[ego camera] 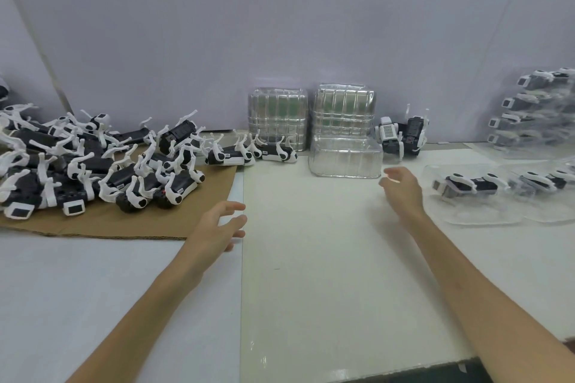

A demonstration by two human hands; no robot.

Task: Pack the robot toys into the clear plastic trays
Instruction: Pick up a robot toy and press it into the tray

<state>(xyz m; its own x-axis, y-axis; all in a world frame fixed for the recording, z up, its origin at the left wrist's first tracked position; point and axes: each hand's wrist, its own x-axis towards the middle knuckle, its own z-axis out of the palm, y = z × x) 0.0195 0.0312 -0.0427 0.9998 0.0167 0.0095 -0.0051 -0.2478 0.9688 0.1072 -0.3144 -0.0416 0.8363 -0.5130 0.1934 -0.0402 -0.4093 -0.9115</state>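
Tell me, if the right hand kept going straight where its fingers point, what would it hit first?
Probably the lone clear plastic tray lying just ahead of the open right hand, in front of the stacked trays. Depth is hard to judge from this one view.

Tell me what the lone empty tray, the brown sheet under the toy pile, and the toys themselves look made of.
Empty tray: thin clear plastic, glossy; the table shows through and its ribs catch highlights.
Brown sheet: corrugated cardboard, matte; its front edge looks fluted.
Robot toys: likely hard moulded plastic, black bodies with white legs, smooth, slight sheen.
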